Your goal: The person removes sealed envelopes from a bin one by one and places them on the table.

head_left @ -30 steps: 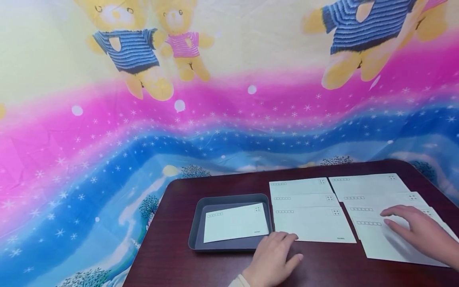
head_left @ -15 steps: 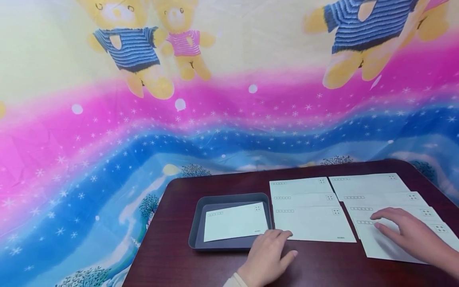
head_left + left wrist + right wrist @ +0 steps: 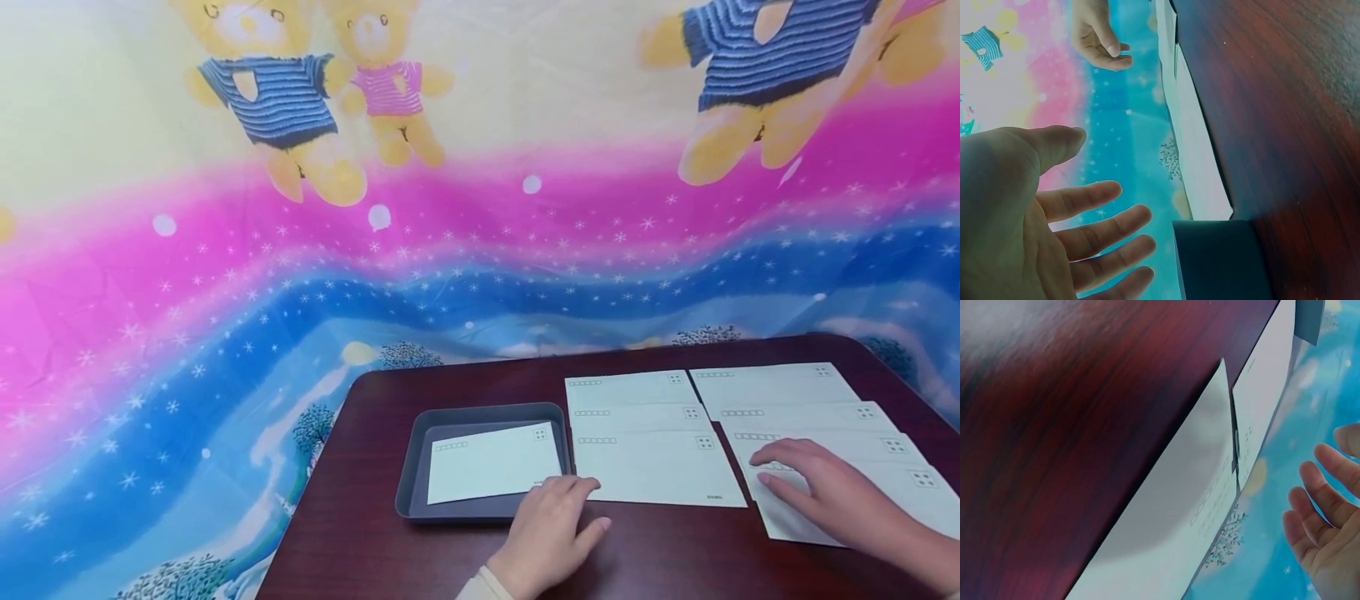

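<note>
White envelopes lie in two overlapping columns, a middle group (image 3: 652, 479) and a right group (image 3: 795, 387). One more envelope (image 3: 491, 467) lies tilted inside a dark grey tray (image 3: 408, 479). My left hand (image 3: 543, 533) hovers by the tray's front right corner, holding nothing; in the left wrist view its fingers (image 3: 1107, 250) are spread and relaxed. Over the left part of the right group is my right hand (image 3: 817, 492), also holding nothing. The right wrist view shows its fingers (image 3: 1319, 506) loosely bent and apart from the nearest envelope (image 3: 1160, 494), which bears a shadow.
Everything lies on a dark reddish-brown table (image 3: 360, 500) with rounded far corners. Behind it hangs a cloth (image 3: 450, 250) printed with teddy bears, snowflakes and trees. The tray's wall (image 3: 1222, 256) stands near my left hand.
My right hand has moved left across the right group of envelopes. The left hand has shifted slightly left and away from me, towards the tray. The envelopes and tray have not moved.
</note>
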The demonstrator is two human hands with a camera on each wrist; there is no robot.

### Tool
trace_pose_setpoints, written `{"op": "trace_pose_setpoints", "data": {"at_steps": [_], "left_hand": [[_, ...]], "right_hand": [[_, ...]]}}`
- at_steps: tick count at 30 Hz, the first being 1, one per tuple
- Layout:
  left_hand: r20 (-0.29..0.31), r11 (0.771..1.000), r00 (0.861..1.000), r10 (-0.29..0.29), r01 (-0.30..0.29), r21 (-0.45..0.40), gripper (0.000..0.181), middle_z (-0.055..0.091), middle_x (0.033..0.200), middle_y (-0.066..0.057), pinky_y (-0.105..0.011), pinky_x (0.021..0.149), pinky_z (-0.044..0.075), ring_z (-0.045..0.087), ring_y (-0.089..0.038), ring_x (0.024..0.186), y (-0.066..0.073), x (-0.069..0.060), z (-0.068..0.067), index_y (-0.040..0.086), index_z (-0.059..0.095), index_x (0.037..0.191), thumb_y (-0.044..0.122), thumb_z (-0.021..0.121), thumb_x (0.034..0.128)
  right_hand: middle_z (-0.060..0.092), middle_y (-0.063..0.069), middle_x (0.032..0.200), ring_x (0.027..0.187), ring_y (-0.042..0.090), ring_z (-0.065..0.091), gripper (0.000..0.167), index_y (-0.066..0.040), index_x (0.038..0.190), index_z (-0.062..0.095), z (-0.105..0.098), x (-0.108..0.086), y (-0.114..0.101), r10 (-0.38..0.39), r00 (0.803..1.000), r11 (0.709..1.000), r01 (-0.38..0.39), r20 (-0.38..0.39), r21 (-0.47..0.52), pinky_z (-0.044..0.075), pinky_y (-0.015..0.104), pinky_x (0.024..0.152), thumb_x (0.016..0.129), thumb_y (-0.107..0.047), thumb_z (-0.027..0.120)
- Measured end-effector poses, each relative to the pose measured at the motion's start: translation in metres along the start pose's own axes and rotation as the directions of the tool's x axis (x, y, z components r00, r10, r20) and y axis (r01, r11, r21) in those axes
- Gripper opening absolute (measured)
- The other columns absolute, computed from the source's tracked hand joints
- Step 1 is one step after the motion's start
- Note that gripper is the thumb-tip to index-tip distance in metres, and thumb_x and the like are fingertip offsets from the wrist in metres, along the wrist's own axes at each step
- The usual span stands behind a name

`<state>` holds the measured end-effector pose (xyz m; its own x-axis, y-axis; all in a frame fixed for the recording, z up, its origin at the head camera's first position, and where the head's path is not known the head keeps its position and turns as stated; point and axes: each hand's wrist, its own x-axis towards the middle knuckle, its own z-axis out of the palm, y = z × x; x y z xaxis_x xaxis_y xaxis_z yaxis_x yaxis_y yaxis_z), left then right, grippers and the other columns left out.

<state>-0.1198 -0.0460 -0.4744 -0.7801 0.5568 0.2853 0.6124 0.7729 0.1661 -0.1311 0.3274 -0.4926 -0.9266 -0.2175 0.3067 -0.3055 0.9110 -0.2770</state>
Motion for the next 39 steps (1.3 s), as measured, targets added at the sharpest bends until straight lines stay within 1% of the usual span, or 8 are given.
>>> {"op": "trace_pose_setpoints", "data": {"at_steps": [2,7,11,15,19,25,28,39], "left_hand": [[0.000,1.000,1.000,-0.008,0.008,0.000,0.036,0.071,0.119,0.007,-0.028,0.089,0.054,0.066,-0.010,0.110,-0.001,-0.001,0.000,0.021,0.066,0.127,0.042,0.063,0.0979],[-0.014,0.999,0.999,-0.032,0.032,0.004,0.036,0.071,0.120,0.006,-0.028,0.087,0.053,0.066,-0.011,0.111,-0.006,-0.003,0.001,0.020,0.066,0.127,0.041,0.064,0.0972],[-0.021,0.999,0.999,-0.044,0.044,-0.010,0.036,0.071,0.120,0.005,-0.028,0.086,0.054,0.066,-0.011,0.111,-0.008,-0.004,0.002,0.020,0.067,0.126,0.041,0.065,0.0970],[-0.014,0.998,0.998,-0.055,0.054,-0.033,0.036,0.071,0.120,0.004,-0.028,0.085,0.054,0.066,-0.011,0.110,-0.011,-0.006,0.002,0.019,0.067,0.126,0.040,0.065,0.0971],[-0.004,0.997,0.997,-0.071,0.070,-0.040,0.037,0.071,0.119,0.004,-0.029,0.086,0.054,0.066,-0.011,0.110,-0.013,-0.009,0.002,0.019,0.067,0.127,0.040,0.065,0.0971],[0.004,0.996,0.996,-0.087,0.087,-0.038,0.037,0.071,0.120,0.003,-0.032,0.093,0.055,0.066,-0.012,0.112,-0.017,-0.013,0.001,0.019,0.065,0.129,0.039,0.065,0.0972],[0.002,0.995,0.996,-0.091,0.091,-0.041,0.037,0.071,0.120,0.003,-0.034,0.093,0.055,0.065,-0.013,0.112,-0.019,-0.015,0.001,0.019,0.065,0.129,0.039,0.065,0.0973],[0.011,0.988,0.990,-0.138,0.138,-0.074,0.037,0.070,0.122,0.003,-0.036,0.092,0.054,0.065,-0.014,0.114,-0.025,-0.021,-0.003,0.020,0.065,0.129,0.038,0.066,0.0971]], "right_hand": [[0.071,-0.004,0.105,0.101,0.029,0.065,0.020,-0.023,0.100,0.075,0.001,0.000,-0.004,-0.007,1.000,1.000,0.007,-0.004,0.005,0.050,0.025,0.077,0.082,-0.019,0.083],[0.069,-0.011,0.106,0.100,0.021,0.064,0.017,-0.028,0.101,0.074,0.003,0.002,-0.011,-0.011,0.999,0.999,0.009,0.037,0.037,0.053,0.026,0.078,0.086,-0.024,0.080],[0.068,-0.010,0.108,0.103,0.024,0.064,0.013,-0.030,0.102,0.073,0.005,0.003,-0.018,0.004,0.996,0.998,-0.010,0.091,0.061,0.055,0.034,0.079,0.089,-0.028,0.077],[0.068,-0.009,0.109,0.104,0.026,0.064,0.014,-0.030,0.103,0.073,0.007,0.004,-0.024,0.008,0.993,0.997,-0.016,0.119,0.070,0.056,0.037,0.081,0.090,-0.028,0.076],[0.067,-0.014,0.106,0.102,0.021,0.064,0.014,-0.030,0.103,0.073,0.010,0.004,-0.030,-0.003,0.994,0.997,-0.004,0.105,0.073,0.056,0.036,0.080,0.089,-0.028,0.077],[0.065,-0.020,0.101,0.096,0.007,0.062,0.017,-0.031,0.100,0.072,0.019,0.005,-0.034,-0.075,0.997,0.994,0.074,0.015,0.077,0.053,0.029,0.075,0.086,-0.022,0.080],[0.065,-0.021,0.100,0.095,0.005,0.062,0.020,-0.030,0.099,0.072,0.021,0.006,-0.039,-0.103,0.994,0.991,0.104,-0.024,0.081,0.053,0.028,0.075,0.085,-0.020,0.081],[0.064,-0.021,0.103,0.097,0.007,0.063,0.016,-0.032,0.099,0.072,0.027,0.012,-0.056,-0.105,0.994,0.987,0.102,0.018,0.122,0.055,0.031,0.079,0.088,-0.023,0.078]]}}
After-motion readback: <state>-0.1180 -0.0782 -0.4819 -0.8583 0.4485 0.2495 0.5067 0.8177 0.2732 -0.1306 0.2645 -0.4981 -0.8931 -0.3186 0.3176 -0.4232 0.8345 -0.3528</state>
